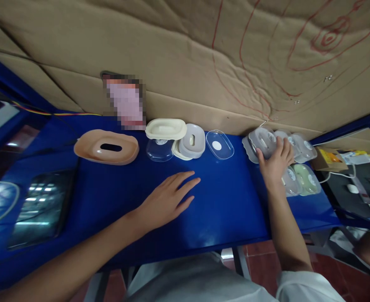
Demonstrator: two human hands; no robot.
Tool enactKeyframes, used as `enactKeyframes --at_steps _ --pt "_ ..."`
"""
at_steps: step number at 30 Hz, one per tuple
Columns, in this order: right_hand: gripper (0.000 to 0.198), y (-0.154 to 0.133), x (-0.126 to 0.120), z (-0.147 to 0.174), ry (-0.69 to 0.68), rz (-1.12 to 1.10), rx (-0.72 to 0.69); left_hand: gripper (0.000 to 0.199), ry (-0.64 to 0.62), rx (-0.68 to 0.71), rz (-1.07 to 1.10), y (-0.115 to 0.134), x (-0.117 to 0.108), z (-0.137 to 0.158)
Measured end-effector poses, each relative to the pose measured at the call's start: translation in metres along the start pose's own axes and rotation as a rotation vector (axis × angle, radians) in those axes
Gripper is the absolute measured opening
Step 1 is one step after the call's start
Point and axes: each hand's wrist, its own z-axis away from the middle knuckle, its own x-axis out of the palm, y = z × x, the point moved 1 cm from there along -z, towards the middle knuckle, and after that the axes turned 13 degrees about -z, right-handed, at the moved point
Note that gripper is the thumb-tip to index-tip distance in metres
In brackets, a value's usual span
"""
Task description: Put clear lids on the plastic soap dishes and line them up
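Observation:
My left hand [169, 197] hovers low over the blue table with its fingers spread and nothing in them. My right hand [276, 163] grips a grey lidded plastic box [263, 140] at the right, thumb at its near left side and fingers over its right; part of the box is hidden. Grey boxes with clear lids and round labels [303, 147] stand around that hand, along with a green one [306, 179]. Ahead of my left hand are a grey slotted dish [197, 142], a cream tray [166, 128] and clear lids [220, 144].
A peach slotted dish [122, 153] sits at the back left of the blue table [222, 205]. A dark tablet [42, 209] lies at the left. Brown cardboard [185, 63] with red lines forms the back wall. At far right are a small carton [329, 158] and white cables.

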Motion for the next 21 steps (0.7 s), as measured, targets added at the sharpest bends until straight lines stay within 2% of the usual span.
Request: enactKeyframes --at_steps 3,5,8,11,14,17,21 --pt "0.077 -0.026 -0.002 0.007 -0.104 -0.066 -0.114 0.046 0.023 -0.056 -0.069 -0.010 0.002 -0.004" --pt "0.071 -0.051 0.001 0.018 -0.267 -0.179 -0.246 0.048 0.042 -0.082 -0.117 -0.018 0.002 -0.008" --pt "0.073 -0.084 0.012 0.038 -0.530 -0.286 -0.422 0.055 0.033 -0.114 -0.200 -0.026 0.001 -0.016" --pt "0.074 -0.101 0.022 0.052 -0.670 -0.332 -0.497 0.061 -0.006 -0.152 -0.252 -0.028 0.002 -0.024" --pt "0.066 -0.099 0.025 0.054 -0.655 -0.341 -0.472 0.060 -0.014 -0.148 -0.279 -0.026 0.003 -0.028" --pt "0.049 -0.092 0.021 0.049 -0.591 -0.342 -0.432 0.056 0.033 -0.149 -0.297 -0.022 0.002 -0.028" --pt "0.039 -0.084 0.011 0.040 -0.526 -0.463 -0.342 0.040 0.093 -0.124 -0.234 -0.020 0.002 -0.023"
